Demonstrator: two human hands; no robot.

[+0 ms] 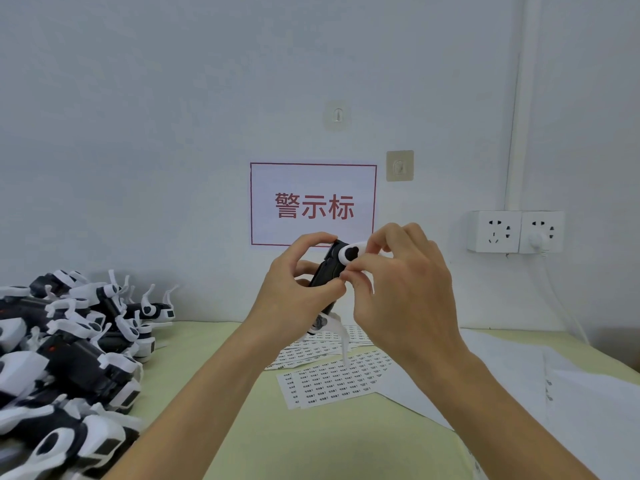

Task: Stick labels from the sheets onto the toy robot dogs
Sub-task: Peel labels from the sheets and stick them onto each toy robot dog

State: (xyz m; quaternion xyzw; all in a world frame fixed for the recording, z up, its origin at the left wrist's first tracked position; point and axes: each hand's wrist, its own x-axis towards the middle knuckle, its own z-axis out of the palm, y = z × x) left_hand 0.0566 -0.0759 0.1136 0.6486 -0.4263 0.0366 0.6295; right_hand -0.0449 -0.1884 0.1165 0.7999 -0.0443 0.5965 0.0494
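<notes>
I hold one black-and-white toy robot dog up in the air above the table, in front of the wall. My left hand grips its black body from the left. My right hand pinches at the dog's right side, next to a white leg joint; whether a label sits under the fingertips is hidden. Label sheets with rows of small printed stickers lie flat on the table below my hands. A pile of several more toy robot dogs fills the left of the table.
The table has a pale green top. Large white paper sheets cover its right side. On the wall hang a red-framed sign, two hooks, and a double socket with a plug and white cable running down.
</notes>
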